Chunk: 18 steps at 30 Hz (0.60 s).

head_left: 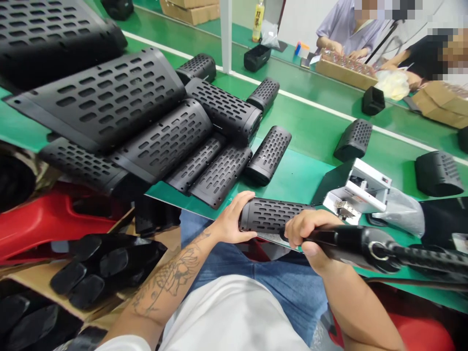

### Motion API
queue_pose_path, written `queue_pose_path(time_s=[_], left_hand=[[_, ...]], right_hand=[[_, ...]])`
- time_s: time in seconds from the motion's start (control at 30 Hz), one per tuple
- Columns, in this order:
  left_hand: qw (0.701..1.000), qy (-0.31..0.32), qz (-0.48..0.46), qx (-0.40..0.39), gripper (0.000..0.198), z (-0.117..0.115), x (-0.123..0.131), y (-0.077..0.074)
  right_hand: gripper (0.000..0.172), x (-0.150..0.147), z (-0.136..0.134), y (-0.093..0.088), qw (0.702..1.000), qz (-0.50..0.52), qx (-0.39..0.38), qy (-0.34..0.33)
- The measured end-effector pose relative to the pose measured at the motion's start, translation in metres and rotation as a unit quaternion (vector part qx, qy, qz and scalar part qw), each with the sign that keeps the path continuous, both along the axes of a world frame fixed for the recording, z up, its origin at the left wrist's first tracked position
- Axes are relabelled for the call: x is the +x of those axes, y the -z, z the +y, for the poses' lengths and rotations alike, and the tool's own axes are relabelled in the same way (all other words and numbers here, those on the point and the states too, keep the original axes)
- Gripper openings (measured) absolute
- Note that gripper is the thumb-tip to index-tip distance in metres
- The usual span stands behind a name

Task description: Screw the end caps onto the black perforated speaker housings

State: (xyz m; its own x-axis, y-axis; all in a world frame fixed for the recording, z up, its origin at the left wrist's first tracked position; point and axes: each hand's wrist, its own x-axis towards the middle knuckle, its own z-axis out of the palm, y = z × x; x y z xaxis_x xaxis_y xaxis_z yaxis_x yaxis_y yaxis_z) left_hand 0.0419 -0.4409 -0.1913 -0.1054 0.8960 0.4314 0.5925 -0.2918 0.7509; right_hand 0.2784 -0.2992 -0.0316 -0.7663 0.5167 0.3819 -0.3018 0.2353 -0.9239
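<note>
My left hand (231,220) grips the left end of a black perforated speaker shell (272,215) lying at the near edge of the green bench (310,126). My right hand (309,234) is closed around the handle of a black power screwdriver (360,242), whose body and cable run off to the right. The tool's tip is hidden behind my fingers, close to the shell's right end.
A pile of several black perforated shells (153,122) fills the bench's left. A white and metal fixture (356,192) stands right of my hands. A cardboard box of black end caps (91,268) sits lower left. Two people work across the bench at cardboard trays (343,70).
</note>
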Motion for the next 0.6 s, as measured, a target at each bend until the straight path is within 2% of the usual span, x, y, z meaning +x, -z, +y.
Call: queue_pose_path(time_s=[0.1, 0.23, 0.3, 0.37, 0.4, 0.47, 0.5, 0.53, 0.6], left_hand=[[1.0, -0.008, 0.001, -0.007, 0.126, -0.001, -0.001, 0.0], [1.0, -0.014, 0.005, 0.003, 0.125, -0.001, -0.002, 0.001], [1.0, -0.019, 0.011, 0.01, 0.124, -0.002, -0.001, 0.002], [0.999, -0.024, 0.017, 0.028, 0.122, -0.001, 0.0, 0.004], [0.999, -0.025, 0.019, 0.041, 0.12, -0.001, 0.001, 0.005], [0.997, -0.025, 0.021, 0.065, 0.12, -0.001, 0.004, 0.007], [0.997, -0.024, 0.021, 0.073, 0.12, -0.001, 0.005, 0.007], [0.997, -0.024, 0.022, 0.076, 0.12, 0.0, 0.005, 0.007], [0.997, -0.025, 0.022, 0.073, 0.119, 0.0, 0.006, 0.007]], right_hand=[[0.035, -0.001, 0.001, 0.004, 1.0, -0.004, 0.003, -0.01], [0.03, -0.003, -0.004, 0.008, 1.0, -0.02, 0.013, -0.007], [0.024, -0.001, -0.004, 0.002, 1.0, 0.007, 0.005, 0.009], [0.019, 0.003, 0.002, -0.011, 0.996, 0.075, -0.013, 0.047], [0.017, 0.007, 0.009, -0.019, 0.991, 0.106, -0.017, 0.083], [0.013, 0.017, 0.031, -0.034, 0.967, 0.145, -0.004, 0.209], [0.012, 0.023, 0.045, -0.04, 0.945, 0.151, 0.016, 0.289], [0.012, 0.028, 0.06, -0.044, 0.909, 0.155, 0.031, 0.385], [0.011, 0.039, 0.09, -0.044, 0.848, 0.154, 0.044, 0.506]])
